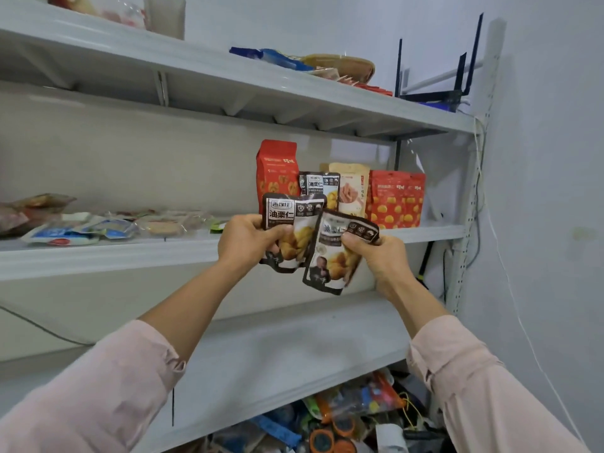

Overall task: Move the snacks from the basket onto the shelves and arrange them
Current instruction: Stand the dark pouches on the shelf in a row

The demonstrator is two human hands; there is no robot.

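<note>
My left hand (243,241) grips a black-and-white chestnut snack pouch (291,212) by its left side. A second pouch of the same kind (333,256) hangs tilted in my right hand (376,256), pinched at its top right corner. Both pouches are held in the air just in front of the middle shelf (130,253). On that shelf behind them stand a tall red bag (277,166), another chestnut pouch (318,184), a beige snack bag (351,188) and a red bag with yellow print (395,199).
Flat small packets (81,228) lie along the left of the middle shelf. The top shelf (228,76) carries packets and a black router (434,89). The lower shelf (294,348) is bare. Mixed snacks (343,416) are piled at the bottom. A white wall (549,191) is on the right.
</note>
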